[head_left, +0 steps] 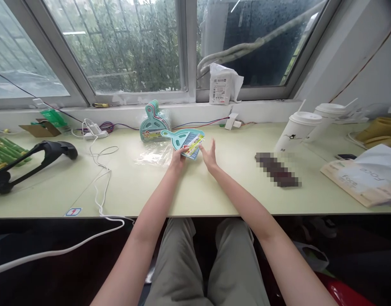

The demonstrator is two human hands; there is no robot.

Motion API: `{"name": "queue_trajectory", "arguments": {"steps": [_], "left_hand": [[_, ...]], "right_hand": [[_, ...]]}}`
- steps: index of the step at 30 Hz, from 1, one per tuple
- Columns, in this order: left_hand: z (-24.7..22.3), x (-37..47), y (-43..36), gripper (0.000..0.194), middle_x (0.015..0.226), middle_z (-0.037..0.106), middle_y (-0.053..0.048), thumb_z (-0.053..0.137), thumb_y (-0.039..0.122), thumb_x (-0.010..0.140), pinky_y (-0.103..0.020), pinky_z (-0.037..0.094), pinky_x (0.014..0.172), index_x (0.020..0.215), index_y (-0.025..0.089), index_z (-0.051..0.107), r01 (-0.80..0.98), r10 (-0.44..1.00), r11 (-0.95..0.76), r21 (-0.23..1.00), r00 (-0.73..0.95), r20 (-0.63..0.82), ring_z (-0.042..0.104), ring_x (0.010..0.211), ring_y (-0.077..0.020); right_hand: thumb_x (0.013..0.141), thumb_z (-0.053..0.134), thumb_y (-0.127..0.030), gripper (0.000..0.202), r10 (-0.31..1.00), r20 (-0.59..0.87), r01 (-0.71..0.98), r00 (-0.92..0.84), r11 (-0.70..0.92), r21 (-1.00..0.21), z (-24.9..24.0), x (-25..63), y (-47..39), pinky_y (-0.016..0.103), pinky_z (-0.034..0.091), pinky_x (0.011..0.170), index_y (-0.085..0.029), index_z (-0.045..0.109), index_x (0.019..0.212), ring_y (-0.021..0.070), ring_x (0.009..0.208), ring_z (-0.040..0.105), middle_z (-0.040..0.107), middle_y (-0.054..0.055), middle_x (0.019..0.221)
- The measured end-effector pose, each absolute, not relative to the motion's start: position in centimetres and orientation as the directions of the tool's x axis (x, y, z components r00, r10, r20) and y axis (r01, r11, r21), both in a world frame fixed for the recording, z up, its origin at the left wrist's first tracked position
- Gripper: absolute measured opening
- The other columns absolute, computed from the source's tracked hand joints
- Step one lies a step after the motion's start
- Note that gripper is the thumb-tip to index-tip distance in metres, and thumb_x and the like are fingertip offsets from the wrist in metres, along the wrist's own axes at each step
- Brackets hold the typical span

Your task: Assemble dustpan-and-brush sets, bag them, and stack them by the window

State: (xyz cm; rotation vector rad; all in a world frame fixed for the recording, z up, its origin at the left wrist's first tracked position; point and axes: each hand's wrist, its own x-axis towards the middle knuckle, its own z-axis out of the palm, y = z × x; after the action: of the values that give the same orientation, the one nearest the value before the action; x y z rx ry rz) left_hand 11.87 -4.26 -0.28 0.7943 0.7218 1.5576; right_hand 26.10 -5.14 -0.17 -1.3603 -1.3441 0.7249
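A small teal dustpan (179, 137) with a dark-bristled brush and a yellow-green label is held above the table. My left hand (178, 157) grips its lower edge, thumb on top. My right hand (209, 155) is at the right of the dustpan, fingers spread and pointing up, its thumb near or touching the label's edge. Behind and to the left, a stack of similar dustpans (153, 123) stands in clear plastic against the sill. Clear plastic wrapping (154, 154) lies on the table in front of that stack.
White cables and a power strip (96, 135) lie left, beside a black curved frame (51, 153). On the right are a lidded white cup (295, 132), a second cup, a pixelated dark object (278, 170) and a paper bag (367, 174). A white package (220, 90) sits on the sill.
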Motion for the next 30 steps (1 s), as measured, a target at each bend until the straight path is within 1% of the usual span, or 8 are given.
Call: {"name": "queue_trajectory", "arguments": {"steps": [4,7,13,19,23,25,28,30], "left_hand": [[-0.1,12.4,-4.8,0.050,0.101,0.069,-0.005,0.070,0.005,0.057,-0.037,0.051,0.091,0.104,0.016,0.059,-0.535,0.983,-0.141,0.833,0.027,0.183,0.066,0.098,-0.0218],[0.0,12.6,-5.2,0.056,0.101,0.069,-0.004,0.072,0.004,0.055,-0.035,0.051,0.089,0.107,0.018,0.058,-0.463,0.976,-0.093,0.881,0.131,0.172,0.066,0.094,-0.0198],[0.1,12.7,-5.3,0.057,0.105,0.069,-0.006,0.075,0.005,0.058,-0.037,0.053,0.089,0.110,0.020,0.057,-0.348,0.969,-0.032,0.937,0.218,0.114,0.066,0.100,-0.0220],[0.0,12.6,-5.1,0.057,0.105,0.068,-0.007,0.074,0.008,0.064,-0.039,0.053,0.092,0.115,0.020,0.054,-0.386,0.975,-0.016,0.922,0.198,0.100,0.065,0.104,-0.0236],[0.9,12.4,-5.4,0.059,0.107,0.067,-0.007,0.074,0.016,0.070,-0.040,0.052,0.093,0.124,0.024,0.053,-0.295,0.977,-0.019,0.955,0.199,0.080,0.064,0.105,-0.0231],[1.4,11.8,-5.3,0.053,0.112,0.065,-0.009,0.072,0.023,0.075,-0.040,0.051,0.095,0.125,0.025,0.053,-0.177,0.988,-0.092,0.980,0.107,0.112,0.060,0.112,-0.0243],[1.8,10.0,-5.0,0.045,0.130,0.056,-0.013,0.069,0.025,0.078,-0.042,0.044,0.102,0.121,0.023,0.055,0.182,0.929,-0.246,0.952,-0.237,0.285,0.044,0.132,-0.0295],[1.5,8.2,-4.7,0.043,0.142,0.045,-0.017,0.070,0.021,0.075,-0.047,0.040,0.104,0.117,0.021,0.057,0.447,0.817,-0.186,0.875,-0.424,0.391,0.027,0.142,-0.0338]], "right_hand": [[0.087,0.059,-0.029,0.041,0.999,0.037,-0.166,0.004,0.037,-0.985,-0.4,27.0,-4.5,0.035,0.050,0.098,-0.019,0.050,0.126,0.0200,0.115,0.063,0.061,0.014,0.131],[0.081,0.068,-0.021,0.028,0.998,-0.001,-0.337,0.070,0.023,-0.941,-0.6,27.6,-4.3,0.033,0.056,0.089,-0.019,0.054,0.106,0.0163,0.090,0.071,0.072,0.007,0.105],[0.077,0.071,-0.018,0.029,0.977,-0.061,-0.392,0.203,0.023,-0.920,-0.7,28.2,-4.2,0.031,0.058,0.082,-0.021,0.051,0.099,0.0147,0.083,0.070,0.071,0.003,0.095],[0.081,0.069,-0.022,0.021,0.988,-0.063,-0.394,0.144,-0.002,-0.919,-0.8,28.4,-4.1,0.032,0.059,0.078,-0.021,0.052,0.094,0.0137,0.076,0.070,0.071,0.002,0.093],[0.078,0.074,-0.024,0.022,0.995,-0.061,-0.394,0.076,-0.027,-0.919,-0.6,28.8,-3.9,0.034,0.060,0.076,-0.020,0.057,0.092,0.0147,0.071,0.070,0.072,0.001,0.086],[0.077,0.074,-0.021,0.022,0.993,-0.072,-0.399,0.097,-0.027,-0.917,-0.4,29.1,-3.8,0.035,0.060,0.076,-0.020,0.059,0.092,0.0145,0.069,0.069,0.072,0.001,0.082],[0.078,0.072,-0.015,0.019,0.989,-0.080,-0.388,0.123,-0.026,-0.921,-0.1,29.6,-3.8,0.035,0.060,0.076,-0.018,0.061,0.092,0.0139,0.066,0.068,0.072,0.000,0.080],[0.078,0.069,-0.012,0.016,0.989,-0.083,-0.371,0.119,-0.033,-0.928,0.0,29.8,-4.0,0.036,0.060,0.075,-0.017,0.062,0.091,0.0141,0.065,0.067,0.072,0.001,0.079]]}}
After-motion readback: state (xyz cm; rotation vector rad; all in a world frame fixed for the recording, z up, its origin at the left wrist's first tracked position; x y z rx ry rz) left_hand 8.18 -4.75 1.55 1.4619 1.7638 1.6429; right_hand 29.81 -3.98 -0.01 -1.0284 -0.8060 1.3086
